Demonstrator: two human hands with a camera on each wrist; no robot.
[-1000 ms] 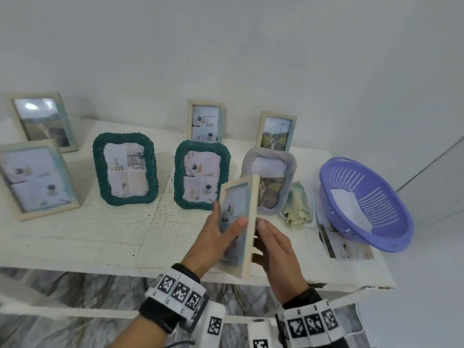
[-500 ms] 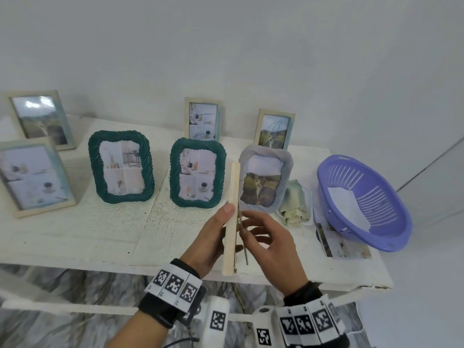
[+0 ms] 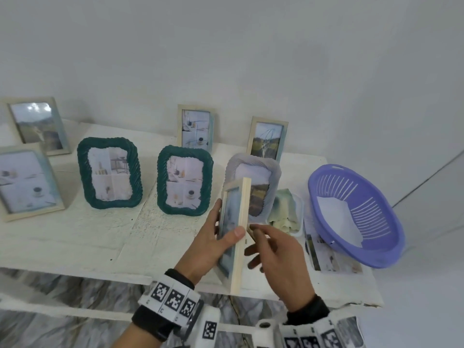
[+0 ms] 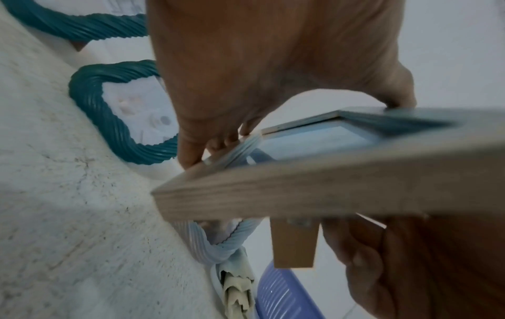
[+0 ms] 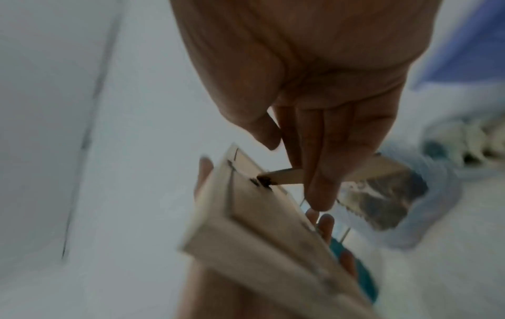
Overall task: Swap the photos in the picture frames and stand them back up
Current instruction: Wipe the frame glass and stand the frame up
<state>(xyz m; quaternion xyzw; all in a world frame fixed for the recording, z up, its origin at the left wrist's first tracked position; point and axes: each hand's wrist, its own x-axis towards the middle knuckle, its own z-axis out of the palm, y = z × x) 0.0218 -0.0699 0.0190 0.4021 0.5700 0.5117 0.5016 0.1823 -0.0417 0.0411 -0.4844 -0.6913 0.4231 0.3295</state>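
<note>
My left hand grips a light wooden picture frame upright above the table's front edge, thumb on the near edge and fingers on the far one. Its glass front faces left. Behind the frame, my right hand pinches the frame's wooden stand leg, which juts out from the backing board. In the left wrist view the leg hangs below the frame's edge. A grey-blue ribbed frame stands just behind the held one.
Two green rope frames stand mid-table, with several wooden frames along the back and left. A purple basket holding white paper sits at the right, beside a cloth in a tray and loose photos.
The frame went from front-facing to edge-on, and now its front is angled slightly to the left. My right hand has moved behind it and taken hold of the stand leg.
</note>
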